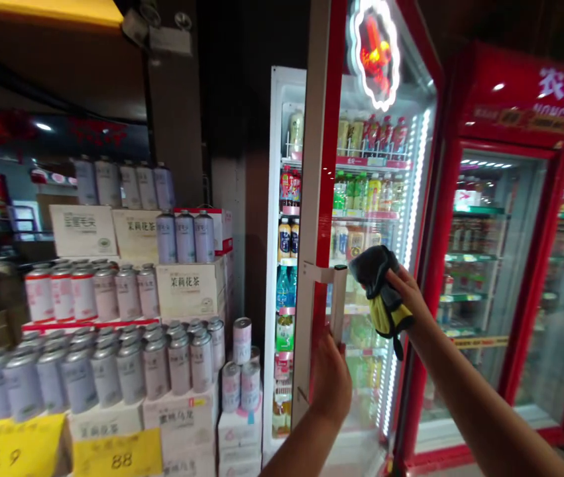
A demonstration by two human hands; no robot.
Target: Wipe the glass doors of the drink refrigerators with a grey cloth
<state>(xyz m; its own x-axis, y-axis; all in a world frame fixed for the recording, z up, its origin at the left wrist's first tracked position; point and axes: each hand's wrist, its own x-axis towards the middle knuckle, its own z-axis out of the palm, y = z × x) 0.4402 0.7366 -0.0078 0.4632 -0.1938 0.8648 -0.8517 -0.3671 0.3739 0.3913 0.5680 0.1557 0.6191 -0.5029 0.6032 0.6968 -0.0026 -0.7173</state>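
Note:
A red-framed glass fridge door (330, 119) stands partly open in front of me. My left hand (331, 377) is closed around the lower part of its white upright handle (338, 305). In my right hand (405, 291) is a bunched grey and yellow cloth (386, 301), held against or just in front of the door glass; I cannot tell whether it touches. Behind the door, the lit fridge (278, 265) has shelves of bottled drinks (358, 192). A glowing white-edged neon sign (375, 56) sits high on the glass.
To the left are stacked cartons (189, 288) with rows of silver-topped cans (127, 371) and yellow price cards (117, 454). A few small cans (242, 341) stand on boxes beside the fridge. More red drinks fridges (503, 278) line the right side.

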